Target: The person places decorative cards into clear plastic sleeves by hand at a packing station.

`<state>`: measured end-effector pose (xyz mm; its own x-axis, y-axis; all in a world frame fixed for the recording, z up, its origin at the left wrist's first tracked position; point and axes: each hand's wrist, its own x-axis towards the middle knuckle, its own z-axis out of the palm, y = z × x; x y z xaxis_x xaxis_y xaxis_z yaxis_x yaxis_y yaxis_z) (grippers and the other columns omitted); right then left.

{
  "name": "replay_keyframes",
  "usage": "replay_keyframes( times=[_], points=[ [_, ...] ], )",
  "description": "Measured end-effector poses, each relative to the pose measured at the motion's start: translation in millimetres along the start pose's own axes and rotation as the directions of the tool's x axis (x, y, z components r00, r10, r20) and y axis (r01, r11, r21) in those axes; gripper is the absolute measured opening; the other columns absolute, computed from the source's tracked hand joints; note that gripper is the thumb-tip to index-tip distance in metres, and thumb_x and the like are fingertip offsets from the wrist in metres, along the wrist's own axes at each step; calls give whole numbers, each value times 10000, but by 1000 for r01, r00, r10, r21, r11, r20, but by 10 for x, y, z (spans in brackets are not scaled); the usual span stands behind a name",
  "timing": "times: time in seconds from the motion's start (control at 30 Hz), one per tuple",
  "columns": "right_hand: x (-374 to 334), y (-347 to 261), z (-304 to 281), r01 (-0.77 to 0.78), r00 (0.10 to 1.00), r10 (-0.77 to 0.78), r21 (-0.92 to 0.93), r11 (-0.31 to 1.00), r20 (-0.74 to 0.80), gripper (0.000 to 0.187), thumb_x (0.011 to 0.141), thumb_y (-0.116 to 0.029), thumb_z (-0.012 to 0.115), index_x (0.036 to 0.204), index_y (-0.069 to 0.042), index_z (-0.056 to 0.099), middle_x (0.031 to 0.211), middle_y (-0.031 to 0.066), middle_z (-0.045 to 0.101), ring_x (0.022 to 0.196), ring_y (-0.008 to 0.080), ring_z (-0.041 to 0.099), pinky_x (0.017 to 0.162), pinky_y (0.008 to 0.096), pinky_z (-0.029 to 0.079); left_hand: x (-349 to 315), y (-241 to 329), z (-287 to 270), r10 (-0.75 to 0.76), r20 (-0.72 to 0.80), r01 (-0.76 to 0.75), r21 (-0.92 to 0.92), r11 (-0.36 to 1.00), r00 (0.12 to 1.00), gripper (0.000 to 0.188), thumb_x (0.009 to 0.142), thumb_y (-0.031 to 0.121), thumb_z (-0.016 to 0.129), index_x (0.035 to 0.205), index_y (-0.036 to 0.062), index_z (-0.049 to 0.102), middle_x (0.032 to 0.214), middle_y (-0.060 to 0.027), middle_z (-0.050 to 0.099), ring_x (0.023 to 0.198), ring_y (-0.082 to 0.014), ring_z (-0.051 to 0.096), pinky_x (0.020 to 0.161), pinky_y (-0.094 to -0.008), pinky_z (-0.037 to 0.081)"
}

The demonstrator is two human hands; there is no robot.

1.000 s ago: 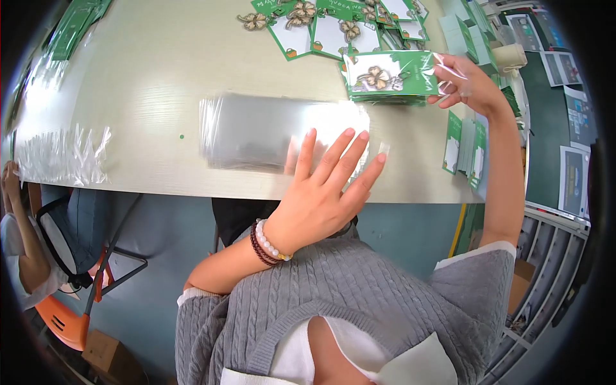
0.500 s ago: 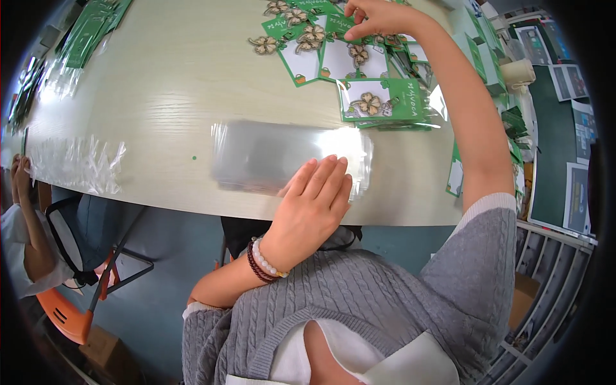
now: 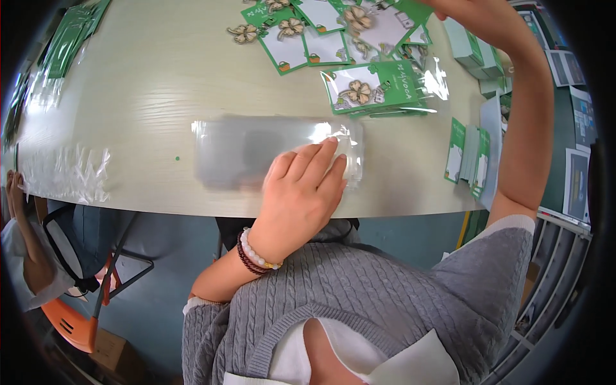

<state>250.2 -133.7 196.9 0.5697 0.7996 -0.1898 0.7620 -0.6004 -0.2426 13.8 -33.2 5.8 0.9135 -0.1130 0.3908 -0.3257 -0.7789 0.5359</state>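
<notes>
My left hand [image 3: 298,192] lies flat, fingers together, on the right part of a stack of clear plastic sleeves [image 3: 237,151] near the front edge of the pale wooden table [image 3: 141,83]. A bead bracelet is on that wrist. My right hand [image 3: 481,16] reaches to the far side of the table, over loose green-and-white cards with clover-shaped charms [image 3: 301,35]. Its fingers touch the green corner of a card [image 3: 410,9], but the picture's top edge cuts them off. A sleeved clover card [image 3: 369,86] tops a small pile between my hands.
Green-and-white cards stand in a row [image 3: 468,157] at the table's right edge, with pale green boxes [image 3: 475,48] behind them. Crumpled clear sleeves [image 3: 64,173] and green cards [image 3: 70,32] lie at the left. Another person's arm [image 3: 25,256] and an orange chair [image 3: 70,321] are at lower left.
My right hand left the sleeved card pile and reached far across to the loose cards. My left hand came down with its fingers closed together onto the clear sleeve stack.
</notes>
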Motion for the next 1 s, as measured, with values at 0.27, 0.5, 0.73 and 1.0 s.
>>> replay_keyframes(
  times=[0.27,0.5,0.73,1.0],
  points=[
    [-700,-158,244,-500,839,537,512,698,88,190,940,-177,559,1027,-11,589,687,-10,566,614,88,565,562,255,489,14,-47,-38,-144,-99,112,-271,956,985,201,809,6,630,1009,7,648,1057,-120,661,994,-291,627,905,-420,475],
    [-1121,436,839,-188,943,333,812,552,-8,394,972,-241,515,1304,-35,466,735,-36,580,463,-25,427,364,133,286,-2,-63,-64,-260,-128,184,-425,886,957,162,866,56,618,1007,-11,663,995,-130,687,962,-308,656,984,-440,443],
    [-1337,339,1054,-169,953,295,920,354,61,390,958,-225,522,1293,-34,461,745,26,610,471,45,502,355,180,362,29,74,-158,-488,-40,405,-502,764,872,198,937,84,551,1062,-36,647,993,-152,689,994,-281,662,948,-383,465],
    [-1661,-189,1647,-49,833,553,998,43,17,487,944,-126,466,1401,-47,316,812,117,629,530,174,599,426,286,530,16,46,32,-287,-243,189,-360,914,927,270,905,32,536,1154,-51,602,1152,-191,637,1117,-351,596,965,-407,454]
  ],
)
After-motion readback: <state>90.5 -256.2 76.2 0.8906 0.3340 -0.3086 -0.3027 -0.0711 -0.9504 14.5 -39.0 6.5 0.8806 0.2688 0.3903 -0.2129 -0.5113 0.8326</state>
